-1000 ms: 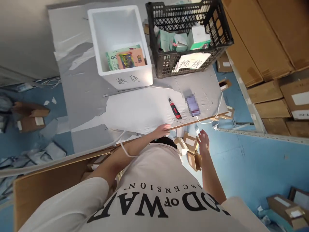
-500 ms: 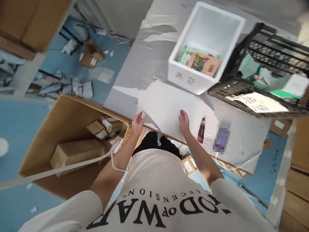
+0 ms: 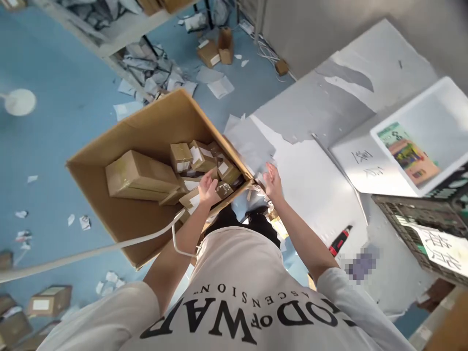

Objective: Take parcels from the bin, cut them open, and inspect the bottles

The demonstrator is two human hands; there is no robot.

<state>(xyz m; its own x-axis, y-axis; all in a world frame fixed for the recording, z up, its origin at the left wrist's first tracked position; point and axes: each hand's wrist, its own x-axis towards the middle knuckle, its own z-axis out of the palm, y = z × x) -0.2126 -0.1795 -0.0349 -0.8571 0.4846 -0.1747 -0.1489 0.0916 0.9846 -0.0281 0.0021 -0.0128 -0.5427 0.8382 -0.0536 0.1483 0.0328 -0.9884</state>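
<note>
My left hand (image 3: 209, 189) hovers over the near right part of a large open cardboard carton (image 3: 89, 168), above the small boxes inside it. Its fingers are loosely spread and hold nothing. Over the table's left edge, just right of the carton's corner, is my right hand (image 3: 272, 182), fingers stretched out and empty. Within the carton lie a long brown box (image 3: 141, 175) and several smaller taped boxes (image 3: 180, 157) with white labels.
On the white-topped table (image 3: 303, 175) are a red and black utility knife (image 3: 340, 240), a blurred-out purple object (image 3: 362, 264), a white foam box (image 3: 395, 170) with colourful packs, and a black crate (image 3: 398, 226). A white bar (image 3: 109, 249) crosses at lower left. Paper scraps litter the blue floor.
My view and body have turned left, so the carton now lies before me and the table has swung right. My left hand is now above the carton. Both hands stay empty.
</note>
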